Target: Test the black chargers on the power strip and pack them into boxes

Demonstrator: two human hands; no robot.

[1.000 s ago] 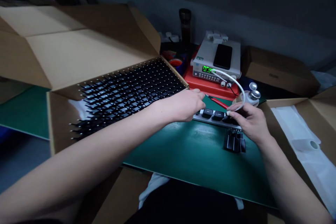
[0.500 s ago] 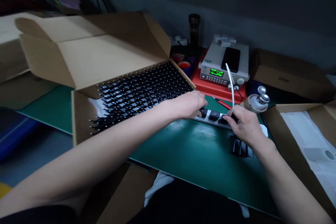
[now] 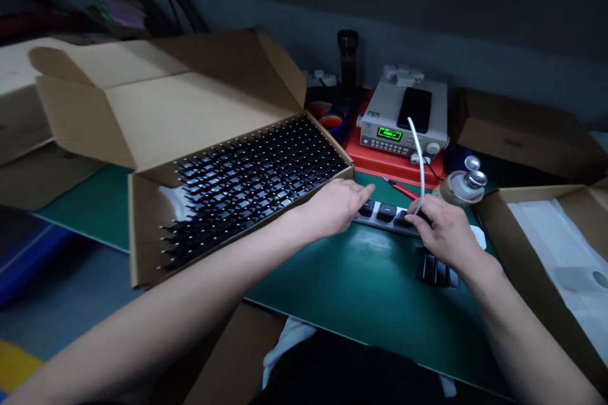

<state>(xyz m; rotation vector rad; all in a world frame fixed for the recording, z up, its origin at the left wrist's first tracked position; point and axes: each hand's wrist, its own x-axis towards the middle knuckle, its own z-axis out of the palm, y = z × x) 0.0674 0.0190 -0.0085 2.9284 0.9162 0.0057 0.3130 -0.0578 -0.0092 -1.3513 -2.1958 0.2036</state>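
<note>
My left hand (image 3: 335, 207) lies flat with its fingers apart, its fingertips just by the left end of a grey strip fixture (image 3: 386, 214) with black square keys. My right hand (image 3: 444, 229) pinches a white cable (image 3: 418, 158) at the strip, and the cable rises from my fingers in a stiff curve. Beneath my right wrist sits a small stack of black parts (image 3: 434, 269). To the left of my left hand, a cardboard box (image 3: 142, 228) holds dense rows of black pronged components (image 3: 256, 193).
Behind the strip, a bench instrument (image 3: 389, 134) with a green display stands on a red tray (image 3: 380, 161), a phone (image 3: 414, 109) lying on top. A red-handled tool (image 3: 403, 189), a spool (image 3: 460, 191), a dark bottle (image 3: 348, 60) and an open box (image 3: 546, 247) surround the green mat (image 3: 361, 272).
My left hand has drawn slightly back from the keys. The instrument's green readout has changed and now reads like PASS. My right hand stays at the strip, and the view has shifted a little.
</note>
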